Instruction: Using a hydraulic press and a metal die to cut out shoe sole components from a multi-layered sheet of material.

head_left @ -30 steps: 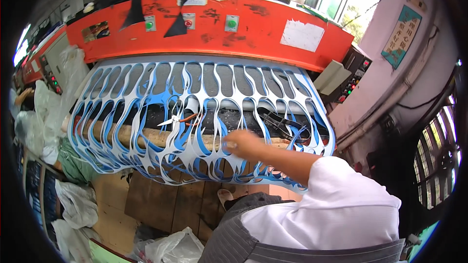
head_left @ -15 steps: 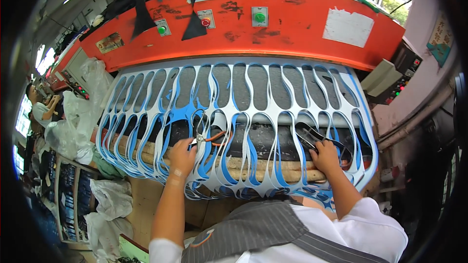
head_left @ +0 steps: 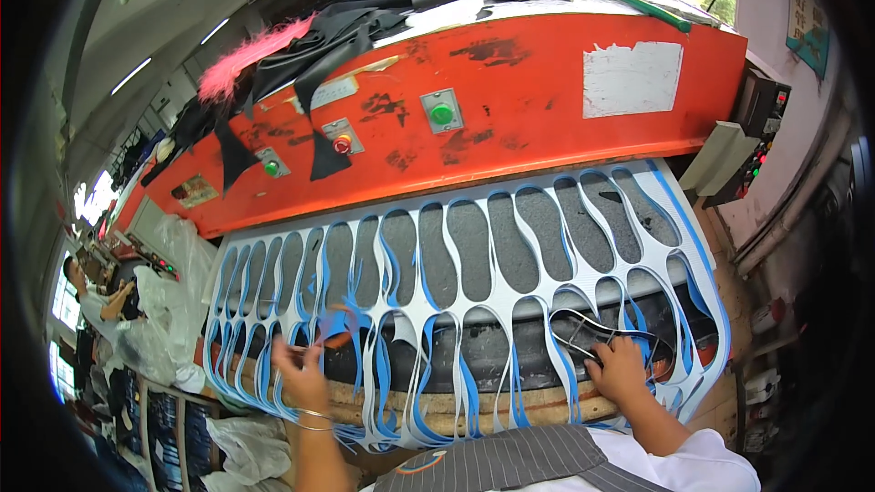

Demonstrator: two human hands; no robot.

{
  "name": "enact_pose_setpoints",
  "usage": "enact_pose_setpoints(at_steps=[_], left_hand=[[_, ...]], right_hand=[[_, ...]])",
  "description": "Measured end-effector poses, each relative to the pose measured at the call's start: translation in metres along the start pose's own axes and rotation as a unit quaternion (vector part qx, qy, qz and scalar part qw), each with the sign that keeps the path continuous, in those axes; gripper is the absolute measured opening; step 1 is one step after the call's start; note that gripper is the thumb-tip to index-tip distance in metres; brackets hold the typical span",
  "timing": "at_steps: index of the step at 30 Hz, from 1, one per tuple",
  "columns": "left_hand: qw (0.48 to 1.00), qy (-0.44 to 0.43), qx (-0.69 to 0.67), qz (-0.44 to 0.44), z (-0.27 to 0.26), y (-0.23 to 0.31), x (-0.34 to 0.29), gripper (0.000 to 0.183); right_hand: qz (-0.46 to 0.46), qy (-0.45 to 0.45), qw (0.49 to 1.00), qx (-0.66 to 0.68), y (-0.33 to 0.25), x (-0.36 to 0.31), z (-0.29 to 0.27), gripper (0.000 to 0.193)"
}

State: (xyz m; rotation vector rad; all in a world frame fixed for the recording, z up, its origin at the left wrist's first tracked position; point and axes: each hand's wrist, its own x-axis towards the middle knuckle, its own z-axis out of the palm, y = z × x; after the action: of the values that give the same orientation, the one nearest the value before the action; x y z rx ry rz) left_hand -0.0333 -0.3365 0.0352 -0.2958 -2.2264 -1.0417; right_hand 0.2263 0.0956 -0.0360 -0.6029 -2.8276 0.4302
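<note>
A white sheet with blue edges, cut through with rows of sole-shaped holes (head_left: 510, 302), lies before me. My left hand (head_left: 303, 378) is at its left front part, fingers closed and smeared by motion. From it sticks a blurred pair of pliers with orange handles (head_left: 339, 339). My right hand (head_left: 620, 369) grips the near rim of a black, sole-shaped cutting die (head_left: 570, 326) at the sheet's right side. The die's open frame lies over the holes. Loose blue and white strips (head_left: 387, 374) hang between the holes near the front.
A red press beam (head_left: 510, 100) with green and red buttons spans behind the sheet. Black scraps (head_left: 333, 109) drape over it. A control box (head_left: 756, 137) stands at the right. Plastic bags (head_left: 173, 310) and a person (head_left: 105, 301) are at the left.
My left hand has moved left along the sheet with the pliers. The right hand stays on the cutting die. My view has tilted up, showing more of the press top.
</note>
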Motion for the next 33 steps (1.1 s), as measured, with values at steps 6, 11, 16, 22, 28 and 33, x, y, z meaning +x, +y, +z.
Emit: enact_pose_setpoints(at_steps=[6,11,16,22,28,33], left_hand=[[0.936,0.067,-0.098,0.333,0.086,0.141,0.221,0.064],[0.892,0.009,-0.086,0.443,0.194,0.270,0.356,0.060],[0.891,-0.242,0.144,0.356,0.301,0.343,0.397,0.041],[0.851,-0.193,0.298,0.386,0.331,0.342,0.415,0.075],[0.765,0.058,0.001,0.642,0.270,0.280,0.333,0.020],[0.876,-0.300,-0.016,0.377,0.231,0.083,0.164,0.020]], right_hand=[[0.032,0.006,0.999,-0.029,-0.005,0.006,-0.001,0.030],[0.020,0.012,1.000,-0.008,-0.014,0.009,0.002,0.032],[0.037,0.032,0.999,0.003,-0.003,0.014,0.000,0.031],[0.023,0.025,0.999,0.023,0.002,0.027,-0.001,0.028],[0.042,-0.009,0.999,0.017,-0.012,0.028,-0.002,0.026],[0.059,0.004,0.998,-0.026,-0.021,0.015,0.001,0.025]])
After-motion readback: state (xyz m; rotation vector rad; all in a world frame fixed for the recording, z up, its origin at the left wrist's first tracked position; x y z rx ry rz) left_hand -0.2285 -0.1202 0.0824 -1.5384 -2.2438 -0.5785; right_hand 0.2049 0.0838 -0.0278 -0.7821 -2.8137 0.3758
